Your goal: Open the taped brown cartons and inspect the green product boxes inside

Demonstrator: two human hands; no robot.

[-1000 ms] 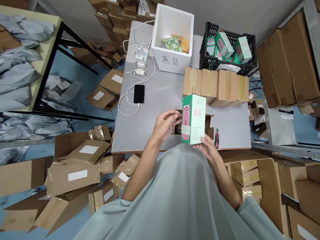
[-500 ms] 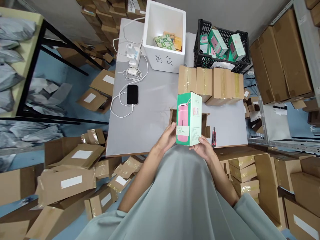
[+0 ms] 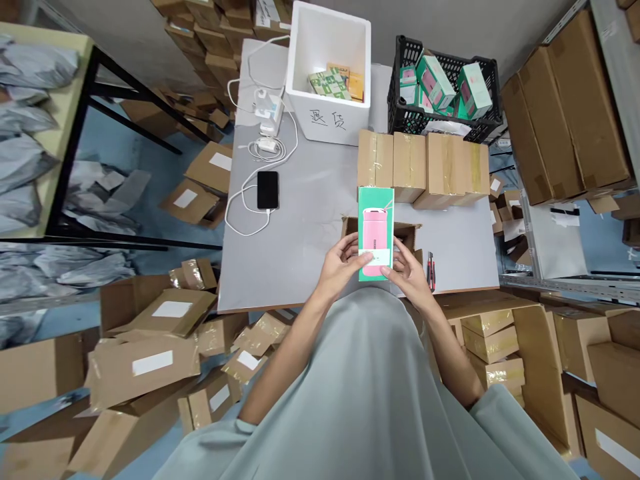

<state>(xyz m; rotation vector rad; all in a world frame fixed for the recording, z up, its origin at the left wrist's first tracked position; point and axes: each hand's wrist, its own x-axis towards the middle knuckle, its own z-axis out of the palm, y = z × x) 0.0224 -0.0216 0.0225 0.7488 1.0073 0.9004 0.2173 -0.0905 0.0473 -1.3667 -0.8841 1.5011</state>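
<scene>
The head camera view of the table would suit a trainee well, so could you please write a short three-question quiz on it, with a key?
1. Multiple choice: which of these lies nearest the right hand?
A) the phone
B) the red and black cutter
C) the white foam box

2. True or false: the left hand and the right hand both hold the green box with the pink bottle printed on it.

3. Open question: where do more green-and-pink boxes show?

Key:
1. B
2. True
3. In the black crate, beyond the row of taped cartons.
</scene>
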